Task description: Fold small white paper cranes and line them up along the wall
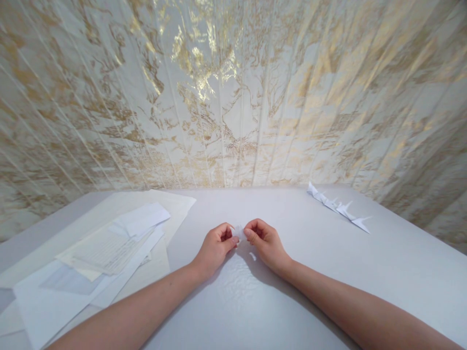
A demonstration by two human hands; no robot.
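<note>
A small piece of white paper (239,232) is held between my two hands, just above the middle of the table. My left hand (218,245) pinches its left side between thumb and fingers. On the other side, the thumb and forefinger of my right hand (268,244) close on its right edge. The paper looks folded, but its exact shape is blurred and partly covered by my fingers. Beneath my right hand, a tiny white scrap or bright spot shows on the table; I cannot tell which.
Several folded white paper cranes (343,210) stand in a slanting row at the back right of the white table (292,311). A spread of loose paper sheets (58,301), some with writing, covers the left side. Behind the table hangs a gold-patterned curtain (226,112).
</note>
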